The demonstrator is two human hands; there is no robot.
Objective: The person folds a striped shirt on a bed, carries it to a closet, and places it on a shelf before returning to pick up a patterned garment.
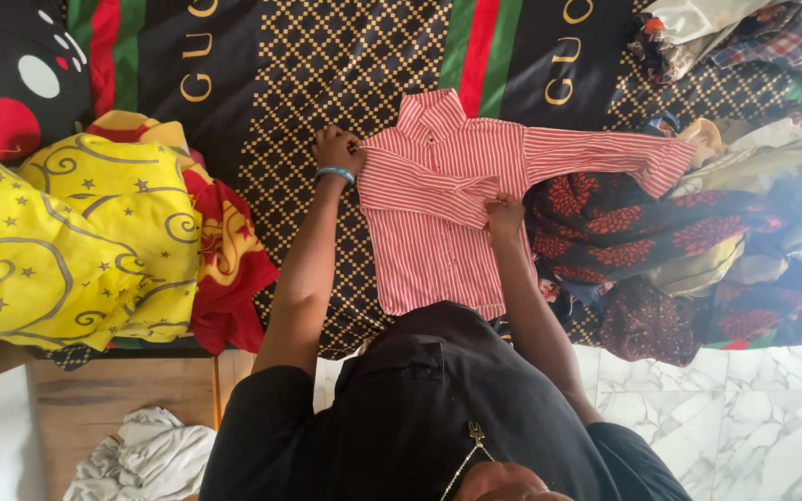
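a: what is near the red and white striped shirt (438, 209)?

b: it lies flat on the dark bed cover (327, 83) with small gold dots. one sleeve is folded across the front. the other sleeve sticks out to the side and rests on a pile of clothes (698, 250).

a: what is in that pile?

b: a dark cloth with red patterns, a pale yellow-green cloth and some checked cloth higher up. the pile touches the shirt's edge, so that side is crowded.

a: and the other side?

b: a big yellow cloth with swirls and stars (76, 241) with a red cloth under it. it is apart from the shirt, with bare cover between them. a grey-white cloth (146, 455) lies down on the floor.

a: what do the hands do?

b: the left hand (336, 148), with a blue band on the wrist, is closed on the shirt's shoulder edge. the right hand (505, 211) pinches the end of the folded sleeve in the middle of the shirt.

a: are there any boxes or baskets?

b: i can see none, just heaps on the bed.
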